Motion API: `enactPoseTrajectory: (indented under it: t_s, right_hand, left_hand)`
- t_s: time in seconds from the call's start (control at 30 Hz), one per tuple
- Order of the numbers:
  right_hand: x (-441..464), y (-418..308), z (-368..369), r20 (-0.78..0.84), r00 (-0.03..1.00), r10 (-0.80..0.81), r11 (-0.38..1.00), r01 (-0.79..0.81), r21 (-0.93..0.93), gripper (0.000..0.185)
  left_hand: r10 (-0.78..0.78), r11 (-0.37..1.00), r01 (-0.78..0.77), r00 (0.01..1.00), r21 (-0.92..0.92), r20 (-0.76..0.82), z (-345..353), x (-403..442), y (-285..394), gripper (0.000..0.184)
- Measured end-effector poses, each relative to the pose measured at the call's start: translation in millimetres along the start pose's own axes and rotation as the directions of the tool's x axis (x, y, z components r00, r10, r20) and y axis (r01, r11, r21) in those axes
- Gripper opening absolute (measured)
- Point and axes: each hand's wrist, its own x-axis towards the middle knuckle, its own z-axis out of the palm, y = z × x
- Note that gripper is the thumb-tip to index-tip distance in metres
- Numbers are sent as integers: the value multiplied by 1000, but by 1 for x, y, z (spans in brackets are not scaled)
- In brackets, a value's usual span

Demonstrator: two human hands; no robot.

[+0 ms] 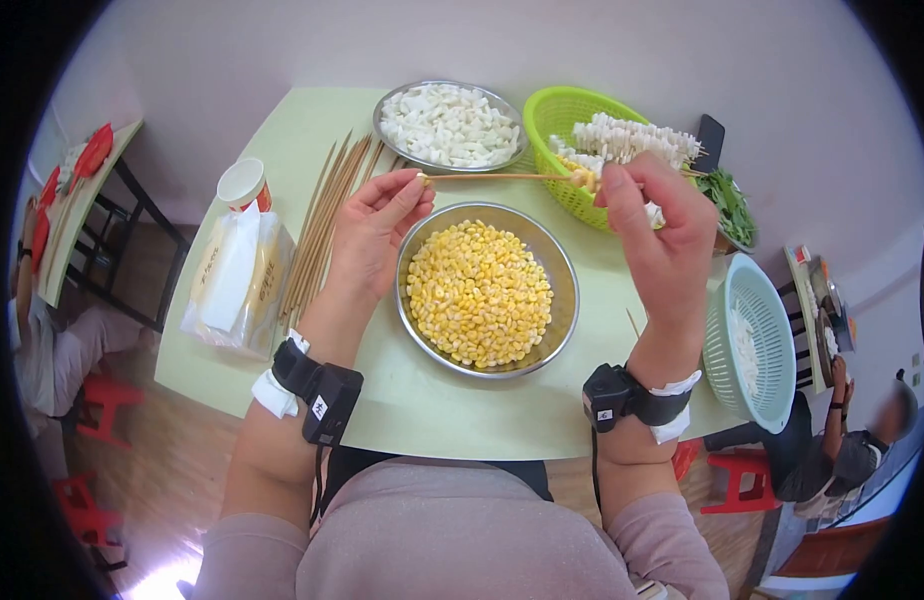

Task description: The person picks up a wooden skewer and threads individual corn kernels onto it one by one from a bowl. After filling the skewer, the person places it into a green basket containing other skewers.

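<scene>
A thin wooden skewer [497,177] stretches level between my two hands, above a steel bowl [572,310] of loose yellow corn kernels [479,292]. My left hand [380,222] is closed in a pinch on a corn kernel [421,179] at the skewer's left tip. Whether the tip has pierced that kernel, I cannot tell. My right hand [667,225] is closed round the skewer's other end. Several kernels [585,178] sit threaded on it beside my right fingers, partly hidden by them.
Behind the bowl stand a steel dish of white pieces [450,125] and a green basket [557,105] with filled skewers. Bare skewers [327,215], a tissue pack [240,285] and a paper cup [244,186] lie left. At right are a blue basket [777,340], leafy greens [724,200] and a seated person [852,460].
</scene>
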Motion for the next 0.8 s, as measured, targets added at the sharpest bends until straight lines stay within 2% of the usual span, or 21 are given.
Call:
enactPoseTrajectory:
  t_s: [0.1,0.23,0.37,0.53,0.73,0.8]
  right_hand:
    - [2,-13,0,141,980,-138,981,155,-115,12]
    - [2,-25,0,197,970,-142,973,173,-152,11]
    - [0,-26,2,203,969,-140,964,180,-196,10]
    - [-2,-23,15,261,946,-193,928,262,-263,15]
    - [-3,-18,27,328,927,-184,897,295,-331,16]
    - [-1,-12,33,325,926,-193,906,295,-304,9]
  left_hand:
    - [26,999,-26,1000,32,-6,-2,2,1,21]
    - [74,991,-75,997,109,15,-2,3,2,21]
    - [51,992,-52,999,115,11,0,1,0,21]
    - [-44,999,44,998,-6,-45,-1,2,-3,21]
    - [-41,999,41,999,1,-3,3,-1,1,20]
    - [-45,999,44,999,18,9,10,-5,3,20]
